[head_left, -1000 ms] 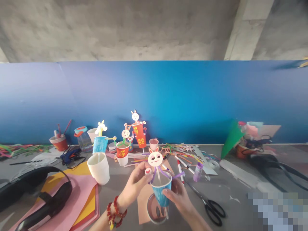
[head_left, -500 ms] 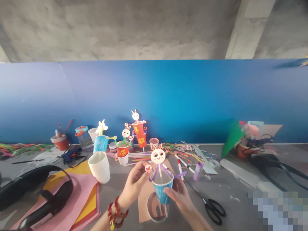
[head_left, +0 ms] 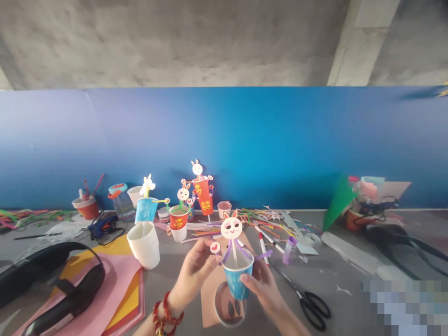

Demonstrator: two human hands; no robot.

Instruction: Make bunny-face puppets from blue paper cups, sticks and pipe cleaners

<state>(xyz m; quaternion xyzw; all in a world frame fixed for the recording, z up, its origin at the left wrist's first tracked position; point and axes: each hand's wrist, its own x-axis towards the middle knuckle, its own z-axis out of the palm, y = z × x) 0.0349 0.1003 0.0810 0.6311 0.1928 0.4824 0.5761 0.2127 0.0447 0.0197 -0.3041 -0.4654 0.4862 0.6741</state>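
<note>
My right hand (head_left: 261, 280) is wrapped round a blue-painted paper cup (head_left: 238, 280), held upright. A white rabbit face (head_left: 231, 228) stands above the cup's mouth on a stick, with purple strips bent over the rim. One purple strip (head_left: 263, 255) sticks out to the right. At the cup's left side, my left hand (head_left: 199, 263) pinches a small white disc with a red heart (head_left: 215, 248), close to the end of the left strip. Whether the disc touches that strip I cannot tell. Below the cup, a round container (head_left: 219, 313) sits on a brown sheet (head_left: 207, 298).
Several rabbit-faced cup figures stand behind, one blue (head_left: 146, 211) in white cups (head_left: 143, 245) and red ones (head_left: 203, 191). Black scissors (head_left: 313, 308), a purple glue stick (head_left: 289, 250) and markers (head_left: 262, 245) lie right. Coloured paper (head_left: 121, 284) and a black headset-like object (head_left: 75, 291) are left.
The blue cup and rabbit face have shifted slightly right and down with my right hand. My left hand has turned a little, and the heart disc sits slightly lower.
</note>
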